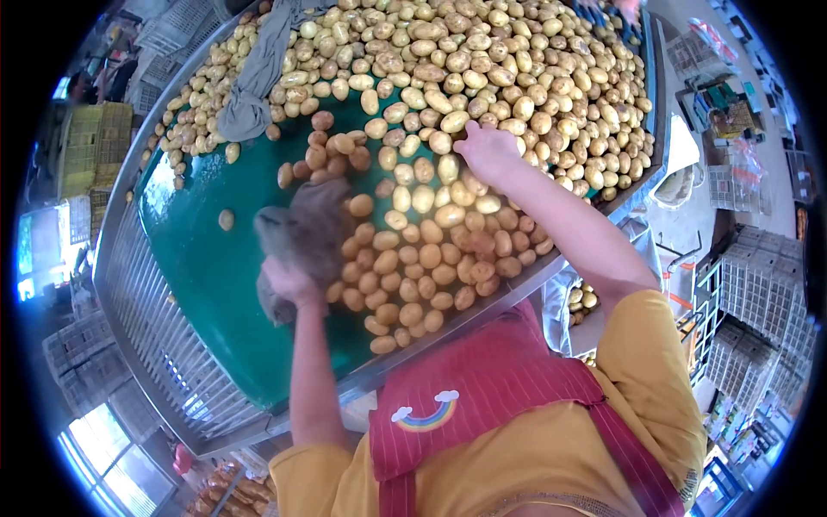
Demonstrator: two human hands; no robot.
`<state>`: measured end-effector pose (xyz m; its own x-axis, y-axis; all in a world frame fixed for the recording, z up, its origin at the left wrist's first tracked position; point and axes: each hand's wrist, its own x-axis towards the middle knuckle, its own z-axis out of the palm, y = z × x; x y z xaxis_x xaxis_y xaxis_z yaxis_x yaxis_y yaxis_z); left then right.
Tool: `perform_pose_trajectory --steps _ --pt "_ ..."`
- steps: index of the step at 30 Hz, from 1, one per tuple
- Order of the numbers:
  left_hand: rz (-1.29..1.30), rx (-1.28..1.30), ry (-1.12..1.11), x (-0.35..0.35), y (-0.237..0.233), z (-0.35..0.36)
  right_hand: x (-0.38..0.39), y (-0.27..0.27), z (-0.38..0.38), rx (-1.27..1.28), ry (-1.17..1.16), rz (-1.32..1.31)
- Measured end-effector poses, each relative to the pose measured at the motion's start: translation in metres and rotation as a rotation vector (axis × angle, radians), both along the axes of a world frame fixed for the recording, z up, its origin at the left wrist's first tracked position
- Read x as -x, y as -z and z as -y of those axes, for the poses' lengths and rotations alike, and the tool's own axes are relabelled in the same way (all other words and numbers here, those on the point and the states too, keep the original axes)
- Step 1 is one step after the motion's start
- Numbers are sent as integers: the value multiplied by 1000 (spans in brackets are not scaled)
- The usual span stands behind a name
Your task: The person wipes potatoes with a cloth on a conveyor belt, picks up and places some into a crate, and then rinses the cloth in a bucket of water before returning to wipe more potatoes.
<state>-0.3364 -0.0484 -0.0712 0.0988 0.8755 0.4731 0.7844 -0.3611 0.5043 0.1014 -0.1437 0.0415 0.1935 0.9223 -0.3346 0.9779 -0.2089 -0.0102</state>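
Small yellow-brown potatoes are spread over a green sorting table in front of me. My left hand is wrapped round a grey cloth at the left edge of the near potatoes; hand and cloth are slightly blurred. Farther right, my right hand reaches into the potatoes, its fingers bent and close together against them. What lies under those fingers is hidden. One lone potato rests on the green surface to the left.
Metal slats line the table's left end. A second grey cloth lies among potatoes at the far left. Another person's gloved hand shows at the top edge. Stacked crates stand at right, near a sack of potatoes.
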Motion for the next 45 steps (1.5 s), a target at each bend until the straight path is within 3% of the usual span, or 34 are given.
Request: perform_pose_trajectory --steps 2,4,6,8,9,10,11,12,14,16,18,19,20,22,24,25,26,27,28,29,30,31,32,34,37,39,40,42,43,44,45 --pt "124 219 -87 -48 -14 20 5 0 -2 58 -5 33" --pt "88 214 27 -75 -21 33 -3 14 -4 43 58 -4" --pt "552 518 217 -84 -30 53 -6 9 3 -53 54 -55" --pt "439 572 200 -41 -41 65 -9 6 26 -274 214 -209" --pt "378 596 190 -10 -49 67 -16 10 43 -431 221 -436" --pt "483 641 196 8 -66 67 -23 13 63 -587 223 -664" --pt "589 683 199 25 -83 66 -20 -4 90 -538 466 -1155" --pt "861 751 214 36 -111 67 -11 -20 120 -461 724 -1643" --pt "540 773 342 54 -117 74 1 -12 181 -647 669 -2124" --pt "139 996 415 93 -32 81 21 -31 234 -713 576 -2322" --pt "-133 645 782 116 39 95 39 -5 289 -719 723 -2261" --pt "98 797 723 83 30 103 51 5 312 -819 818 -2169" --pt "319 961 622 38 -13 128 62 7 336 -882 970 -2124" --pt "486 1132 533 -11 -44 148 76 28 400 -1022 1209 -1944" --pt "464 1136 673 -27 -38 153 78 19 469 -931 1669 -1657" --pt "497 1126 768 -30 -27 155 75 31 516 -934 1670 -1502" --pt "499 1160 817 -53 -44 164 81 29 548 -1117 1923 -1336" --pt "404 1162 808 -76 -55 165 79 49 594 -1002 1961 -782" --pt "311 1159 797 -93 -60 165 77 69 641 -641 2027 -116" --pt "190 1040 842 -102 -39 154 76 88 686 -328 2113 388" --pt "68 912 872 -107 -14 142 77 48 660 -399 2056 542" --pt "22 914 920 -119 -2 141 67 86 699 -901 1941 407" --pt "-26 904 939 -136 1 133 61 76 662 -1113 1855 332" --pt "62 950 802 -163 -25 137 44 56 570 -1214 1955 -324" --pt "526 1168 734 -188 -109 124 24 52 453 -1171 1561 -535" --pt "961 1295 712 -169 -129 104 5 54 401 -1117 1237 -416" --pt "811 1169 758 -154 -148 100 -2 33 372 -1072 1073 -340" --pt "848 1164 791 -134 -166 100 -9 0 323 -1026 951 -384" --pt "575 1123 922 -119 -162 101 -17 1 309 -987 748 -178" --pt "303 1070 1033 -110 -151 102 -22 0 296 -902 687 -182" --pt "-111 633 1326 -109 -133 101 -24 2 280 -876 633 -122"
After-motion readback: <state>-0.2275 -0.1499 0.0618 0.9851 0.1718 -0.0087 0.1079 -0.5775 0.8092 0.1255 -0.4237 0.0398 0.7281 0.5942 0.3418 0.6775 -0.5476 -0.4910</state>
